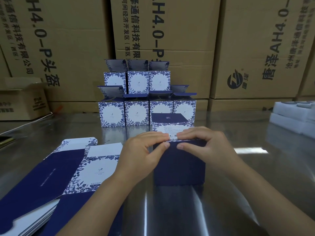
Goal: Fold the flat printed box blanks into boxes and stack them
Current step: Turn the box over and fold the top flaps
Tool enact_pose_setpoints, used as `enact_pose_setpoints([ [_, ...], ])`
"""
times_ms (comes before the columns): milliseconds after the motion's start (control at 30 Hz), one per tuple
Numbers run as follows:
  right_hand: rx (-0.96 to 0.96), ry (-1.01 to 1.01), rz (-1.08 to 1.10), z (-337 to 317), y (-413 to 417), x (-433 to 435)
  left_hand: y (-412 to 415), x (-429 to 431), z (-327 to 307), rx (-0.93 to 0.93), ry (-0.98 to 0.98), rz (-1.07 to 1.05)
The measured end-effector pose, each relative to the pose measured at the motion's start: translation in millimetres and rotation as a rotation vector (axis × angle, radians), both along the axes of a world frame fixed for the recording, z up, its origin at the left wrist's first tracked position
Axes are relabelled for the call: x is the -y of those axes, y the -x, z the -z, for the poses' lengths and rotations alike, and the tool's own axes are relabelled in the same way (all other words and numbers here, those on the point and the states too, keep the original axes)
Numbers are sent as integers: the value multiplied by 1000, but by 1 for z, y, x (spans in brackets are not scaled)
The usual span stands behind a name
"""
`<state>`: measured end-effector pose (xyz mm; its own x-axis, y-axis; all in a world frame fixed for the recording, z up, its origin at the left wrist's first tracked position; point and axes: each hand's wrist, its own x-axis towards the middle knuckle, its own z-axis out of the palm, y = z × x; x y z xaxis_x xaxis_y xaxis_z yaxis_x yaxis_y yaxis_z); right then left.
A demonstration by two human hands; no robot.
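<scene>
A half-formed blue and white printed box (179, 166) stands on the steel table (221, 210) in front of me, its dark blue side facing me and its lid flap raised at the back. My left hand (144, 150) and my right hand (202, 143) both grip its top edge, fingers over the white floral panel and thumbs on the blue face. A pile of flat box blanks (56, 178) lies at the left. Folded boxes (136, 99) with open lids stand in two tiers at the back of the table.
Large brown cartons (247, 48) form a wall behind the table. A smaller open carton (23, 101) sits at the far left. White foam trays (294, 116) lie at the right edge. A dark flat object (5, 139) lies at the left edge.
</scene>
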<state>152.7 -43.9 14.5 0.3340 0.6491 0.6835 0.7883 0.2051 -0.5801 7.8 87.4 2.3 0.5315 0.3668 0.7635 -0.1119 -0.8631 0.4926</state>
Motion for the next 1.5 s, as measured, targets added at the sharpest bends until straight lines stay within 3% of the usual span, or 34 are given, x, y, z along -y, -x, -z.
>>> enact_pose_setpoints([
  [500, -88, -36, -60, 5, 8, -6, -4, 1, 1, -59, 85, 123],
  [900, -286, 57, -160, 8, 0, -7, -6, -1, -1, -46, 238, 193],
  [1500, -261, 7, -163, 9, -1, -11, -11, -2, 3, 11, 236, 222],
])
